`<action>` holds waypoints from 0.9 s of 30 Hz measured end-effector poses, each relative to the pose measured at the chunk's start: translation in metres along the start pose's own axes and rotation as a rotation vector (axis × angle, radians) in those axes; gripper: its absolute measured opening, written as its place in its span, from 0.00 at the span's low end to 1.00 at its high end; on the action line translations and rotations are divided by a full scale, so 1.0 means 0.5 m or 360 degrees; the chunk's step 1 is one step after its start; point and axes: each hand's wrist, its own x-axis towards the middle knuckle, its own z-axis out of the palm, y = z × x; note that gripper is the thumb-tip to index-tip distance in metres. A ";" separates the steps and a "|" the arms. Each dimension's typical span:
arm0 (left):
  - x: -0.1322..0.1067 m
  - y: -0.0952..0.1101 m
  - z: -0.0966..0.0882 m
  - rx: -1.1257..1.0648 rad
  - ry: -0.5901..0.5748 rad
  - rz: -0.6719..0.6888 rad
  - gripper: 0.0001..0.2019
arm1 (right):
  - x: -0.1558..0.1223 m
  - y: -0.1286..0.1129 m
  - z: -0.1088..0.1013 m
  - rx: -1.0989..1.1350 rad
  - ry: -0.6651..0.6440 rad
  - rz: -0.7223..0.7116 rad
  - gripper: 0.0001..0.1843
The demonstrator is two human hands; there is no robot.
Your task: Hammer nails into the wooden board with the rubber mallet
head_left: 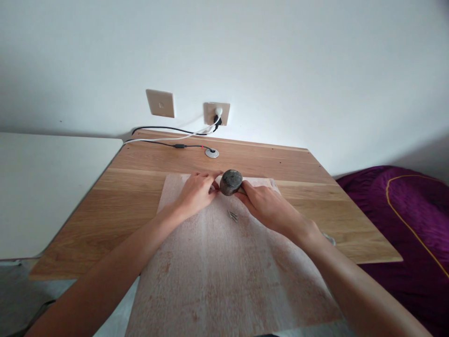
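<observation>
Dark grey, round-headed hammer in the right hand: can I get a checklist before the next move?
1. Right hand holding the hammer: ok.
2. Left hand well clear of the hammer: not ok, close beside it.
3. Left hand's grasp: cannot tell, partly hidden.
4. Small grey metal fasteners apart from both hands: ok.
5. Pale, worn board fully on the brown wooden table: not ok, near end overhangs.

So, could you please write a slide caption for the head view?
Right hand grips a hammer, left hand close beside its head, over a worn board where small nails or screws lie.
</observation>
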 end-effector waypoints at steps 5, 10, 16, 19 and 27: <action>0.003 0.000 0.002 -0.0026 0.0009 -0.0038 0.24 | 0.003 -0.001 0.003 0.0061 -0.0009 -0.0009 0.17; 0.004 -0.002 0.004 -0.0008 -0.0015 -0.0068 0.26 | 0.005 -0.005 0.003 0.0038 -0.0035 -0.0002 0.18; 0.000 -0.006 0.005 -0.0022 -0.0010 -0.0017 0.25 | 0.002 -0.007 0.003 0.0015 -0.0074 -0.0036 0.18; -0.002 -0.006 0.006 0.0038 0.0017 0.0018 0.22 | 0.003 -0.011 -0.001 0.0052 -0.0052 -0.0015 0.17; 0.004 -0.007 0.011 0.0024 0.0010 -0.0080 0.23 | 0.000 -0.006 0.012 0.0060 -0.0012 -0.0037 0.15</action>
